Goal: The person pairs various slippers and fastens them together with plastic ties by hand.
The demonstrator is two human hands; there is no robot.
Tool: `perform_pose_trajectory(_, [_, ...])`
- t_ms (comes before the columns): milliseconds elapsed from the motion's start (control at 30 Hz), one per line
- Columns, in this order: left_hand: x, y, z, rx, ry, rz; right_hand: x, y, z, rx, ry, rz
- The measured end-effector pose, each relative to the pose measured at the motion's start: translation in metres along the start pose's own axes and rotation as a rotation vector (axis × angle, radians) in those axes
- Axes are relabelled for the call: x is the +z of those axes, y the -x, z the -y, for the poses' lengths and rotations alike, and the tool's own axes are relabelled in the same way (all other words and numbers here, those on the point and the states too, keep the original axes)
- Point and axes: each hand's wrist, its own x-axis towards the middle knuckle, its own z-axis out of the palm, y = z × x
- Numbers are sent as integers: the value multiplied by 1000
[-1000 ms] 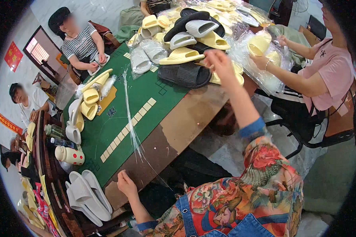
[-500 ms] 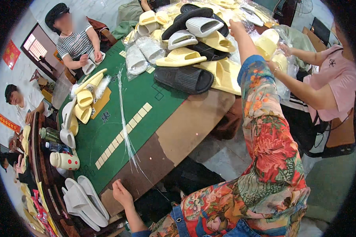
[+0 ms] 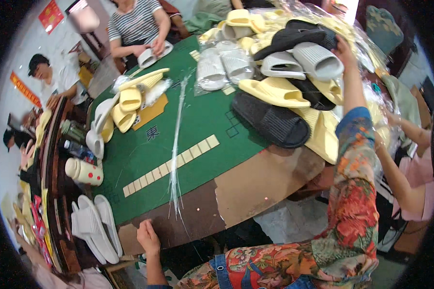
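My right hand (image 3: 345, 54) reaches across to the slipper pile, its fingers closed on the edge of a black slipper (image 3: 329, 39) near the top. Just beside it lies a grey slipper (image 3: 318, 60); cream-yellow slippers (image 3: 275, 92) and a dark slipper (image 3: 271, 119) are stacked lower down. At the near table edge my left hand (image 3: 148, 237) is curled with its fingers together; whether anything is inside them is hidden. A bundle of thin clear plastic strands (image 3: 179, 123) lies across the green table top (image 3: 212, 166), between my two hands.
White slippers (image 3: 94, 226) stand at the near left, beside a cream cup with red dots (image 3: 84, 172) and bottles. Yellow and white slippers (image 3: 130, 98) form a smaller heap at the left. Co-workers sit across the table and at the right, one handling a pale slipper (image 3: 148, 59).
My view has shifted, so the table and pile sit further right. My right hand has gone from above the pile's far side to the black slipper. The left hand stays curled by the table edge.
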Motion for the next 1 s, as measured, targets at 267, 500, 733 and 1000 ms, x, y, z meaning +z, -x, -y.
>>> perform_pose_trajectory(267, [-23,18,12,44,-49,-94,240,88,85,-164,-283,362])
perform_pose_trajectory(500, [-3,-17,-4,-11,394,-189,265,195,169,-386,-128,528])
perform_pose_trajectory(733, [-73,24,11,-265,983,-363,370,243,102,-222,-223,1472])
perform_pose_trajectory(1000, [-79,43,19,-275,966,-305,404,352,-26,95,505,1335])
